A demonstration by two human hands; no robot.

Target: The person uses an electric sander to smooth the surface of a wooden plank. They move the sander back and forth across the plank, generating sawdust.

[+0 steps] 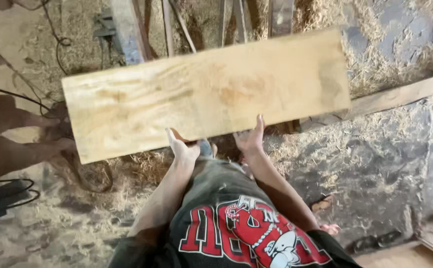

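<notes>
Both hands, left hand [181, 148] & right hand [251, 139], are propping the wide pale plank [204, 92] from its near edge, palms open under it, long axis running left-right, hovering above the sawdust floor [370, 164], right slightly farther fwd.

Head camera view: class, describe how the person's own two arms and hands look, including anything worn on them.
Both arms are bare from the elbow down: no sleeves reach them. The left hand and the right hand wear no gloves, and no rings, watch or bands show. Both forearms are slim and long. The dark shirt, with a red and white print, ends above the forearms.
</notes>
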